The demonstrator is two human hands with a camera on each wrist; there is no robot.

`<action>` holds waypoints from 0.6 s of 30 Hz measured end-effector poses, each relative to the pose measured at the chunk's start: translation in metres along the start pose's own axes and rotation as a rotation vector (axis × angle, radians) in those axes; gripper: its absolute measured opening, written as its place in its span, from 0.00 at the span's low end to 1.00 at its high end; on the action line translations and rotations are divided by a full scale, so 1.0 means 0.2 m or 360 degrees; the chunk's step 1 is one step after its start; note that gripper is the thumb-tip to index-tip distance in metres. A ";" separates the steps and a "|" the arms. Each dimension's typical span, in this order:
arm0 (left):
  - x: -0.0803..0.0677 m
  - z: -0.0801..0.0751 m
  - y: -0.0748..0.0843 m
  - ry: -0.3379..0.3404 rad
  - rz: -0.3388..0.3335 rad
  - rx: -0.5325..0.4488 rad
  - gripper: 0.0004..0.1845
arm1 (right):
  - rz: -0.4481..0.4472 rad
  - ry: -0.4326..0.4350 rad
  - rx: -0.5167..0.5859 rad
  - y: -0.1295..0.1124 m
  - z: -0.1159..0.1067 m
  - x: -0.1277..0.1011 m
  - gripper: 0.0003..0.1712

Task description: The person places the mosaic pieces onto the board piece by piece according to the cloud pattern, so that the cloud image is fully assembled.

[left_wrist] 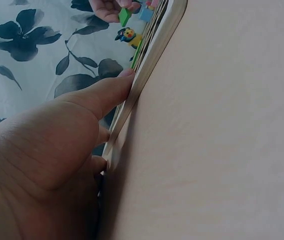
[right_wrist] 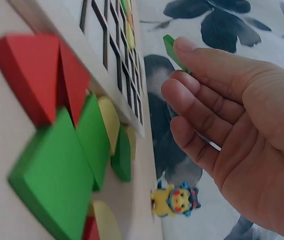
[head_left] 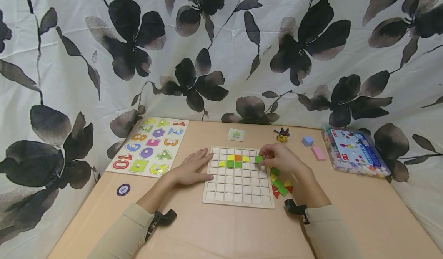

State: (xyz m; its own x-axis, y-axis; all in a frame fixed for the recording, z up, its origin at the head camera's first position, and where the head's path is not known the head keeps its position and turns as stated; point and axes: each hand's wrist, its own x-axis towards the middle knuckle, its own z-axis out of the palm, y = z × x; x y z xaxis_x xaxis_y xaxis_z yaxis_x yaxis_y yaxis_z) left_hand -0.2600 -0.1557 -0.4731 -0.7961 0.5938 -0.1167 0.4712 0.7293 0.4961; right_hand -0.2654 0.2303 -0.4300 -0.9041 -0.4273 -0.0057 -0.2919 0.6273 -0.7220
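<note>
A wooden grid board [head_left: 238, 193] lies on the table, with an orange square [head_left: 238, 158], yellow pieces [head_left: 246, 159] and green squares [head_left: 230, 164] in its upper cells. My right hand [head_left: 284, 158] pinches a green square tile [head_left: 258, 159] between thumb and fingertips above the board's upper right corner; the right wrist view shows the tile [right_wrist: 174, 52] held on edge, clear of the board. My left hand [head_left: 189, 168] lies with fingers spread at the board's left side. In the left wrist view its thumb and fingertips touch the board's edge [left_wrist: 140, 82].
Loose green [head_left: 280, 188], red and yellow pieces lie right of the board. A number puzzle board [head_left: 114, 166] and a round purple token [head_left: 123, 190] are at left. Behind stand a picture card [head_left: 236, 134], small figurine [head_left: 282, 135], blue block [head_left: 307, 141], pink block [head_left: 318, 153] and plastic box [head_left: 356, 151].
</note>
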 end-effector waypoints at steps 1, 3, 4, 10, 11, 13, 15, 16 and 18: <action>0.00 0.00 0.00 0.0001 0.0001 -0.0002 0.50 | -0.0004 -0.0003 -0.0011 -0.01 0.01 0.00 0.13; 0.00 0.00 0.00 0.0001 0.0003 -0.0010 0.50 | 0.0015 -0.0016 -0.0009 -0.03 0.03 0.00 0.13; 0.00 0.00 0.00 -0.0001 0.0003 -0.0014 0.50 | 0.0030 -0.0018 -0.0012 -0.04 0.05 -0.01 0.13; -0.01 0.00 0.01 -0.0009 -0.0004 -0.0007 0.50 | 0.0023 0.0073 -0.0036 -0.03 0.10 -0.03 0.12; -0.01 0.00 0.01 -0.0012 -0.0009 -0.0004 0.50 | 0.0013 0.0097 -0.0040 -0.03 0.10 -0.03 0.12; 0.00 0.00 0.01 -0.0010 -0.0008 -0.0001 0.50 | -0.0008 0.0131 -0.0054 -0.03 0.12 -0.02 0.13; 0.00 0.00 0.01 -0.0011 -0.0011 0.0009 0.50 | -0.0022 0.0146 -0.0070 -0.03 0.13 -0.01 0.13; 0.00 0.00 0.01 -0.0009 -0.0009 0.0011 0.50 | -0.0023 0.0152 -0.0075 -0.04 0.13 0.00 0.13; 0.00 0.00 0.01 -0.0004 -0.0003 0.0007 0.50 | -0.0030 0.0159 -0.0087 -0.04 0.15 0.01 0.13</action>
State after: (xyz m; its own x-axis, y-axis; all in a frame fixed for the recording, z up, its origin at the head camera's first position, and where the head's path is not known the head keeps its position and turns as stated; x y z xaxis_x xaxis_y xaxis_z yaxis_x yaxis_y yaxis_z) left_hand -0.2594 -0.1549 -0.4718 -0.7961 0.5932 -0.1201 0.4711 0.7319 0.4923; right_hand -0.2549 0.2050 -0.4437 -0.9241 -0.3741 0.0785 -0.3233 0.6554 -0.6826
